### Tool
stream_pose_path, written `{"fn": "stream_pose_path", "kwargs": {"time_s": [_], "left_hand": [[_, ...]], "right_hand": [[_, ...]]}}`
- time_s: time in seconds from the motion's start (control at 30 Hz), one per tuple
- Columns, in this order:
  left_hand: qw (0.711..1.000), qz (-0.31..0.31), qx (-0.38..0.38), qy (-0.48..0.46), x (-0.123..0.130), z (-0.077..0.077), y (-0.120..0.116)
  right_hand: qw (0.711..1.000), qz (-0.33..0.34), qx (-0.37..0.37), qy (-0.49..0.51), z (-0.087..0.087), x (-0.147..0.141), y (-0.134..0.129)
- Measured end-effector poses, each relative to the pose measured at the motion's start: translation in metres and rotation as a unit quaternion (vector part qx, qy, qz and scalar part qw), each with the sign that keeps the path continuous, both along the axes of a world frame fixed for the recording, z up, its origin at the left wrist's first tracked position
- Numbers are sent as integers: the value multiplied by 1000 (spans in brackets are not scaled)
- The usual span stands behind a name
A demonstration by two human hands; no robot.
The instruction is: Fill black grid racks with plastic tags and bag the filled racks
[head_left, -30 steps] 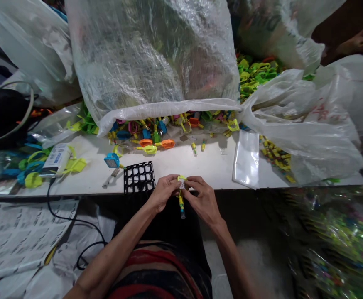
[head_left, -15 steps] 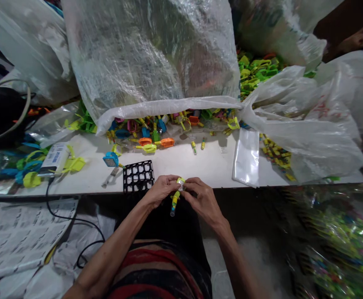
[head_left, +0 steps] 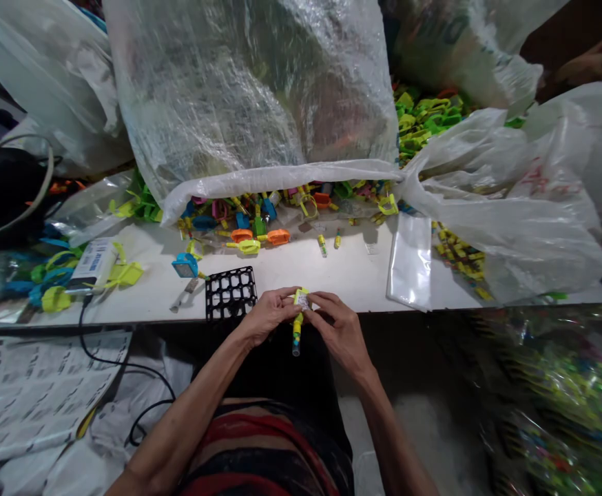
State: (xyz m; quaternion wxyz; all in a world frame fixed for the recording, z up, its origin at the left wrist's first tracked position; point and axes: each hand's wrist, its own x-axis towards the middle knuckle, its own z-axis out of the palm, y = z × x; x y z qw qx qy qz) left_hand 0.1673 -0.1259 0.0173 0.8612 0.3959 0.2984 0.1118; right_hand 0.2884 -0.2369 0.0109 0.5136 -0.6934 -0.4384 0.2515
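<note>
Between my hands, at the front edge of the white table, is a small yellow plastic toy with a clear tube hanging down, coloured bits inside it. A whitish label or clear wrap shows on its upper part. My left hand pinches it from the left. Closed on its upper right side are the fingers of my right hand. Left of my hands lies a black plastic grid, overhanging the edge. A blue toy with a square face rests beside it. Two small yellow-green tubes lie behind my hands.
A large plastic bag spills colourful toys along the back of the white table. Flat clear bags lie to the right, near yellow pieces. A white box-shaped device with a black cable sits left. Printed sheets are lower left.
The yellow toy has turned so its tube hangs more upright and slightly farther right. Both hands stay around it, with the right fingers shifted a little on its upper part.
</note>
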Motion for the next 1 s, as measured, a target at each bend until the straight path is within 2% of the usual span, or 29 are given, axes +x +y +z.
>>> {"fn": "stream_pose_path", "kwargs": {"time_s": [0.13, 0.37, 0.57, 0.77, 1.0], "left_hand": [[999, -30, -1, -13, -2, 3, 0], [1000, -15, 14, 7, 2, 1, -5], [999, 32, 21, 8, 4, 2, -8], [999, 16, 30, 27, 2, 0, -7], [998, 3, 60, 27, 2, -5, -7]], "right_hand": [[1000, 11, -6, 11, 0, 3, -2], [1000, 15, -15, -12, 0, 1, -2], [999, 20, -13, -40, -2, -3, 2], [995, 84, -35, -43, 4, 2, 3], [995, 86, -42, -12, 10, 2, 6]]}}
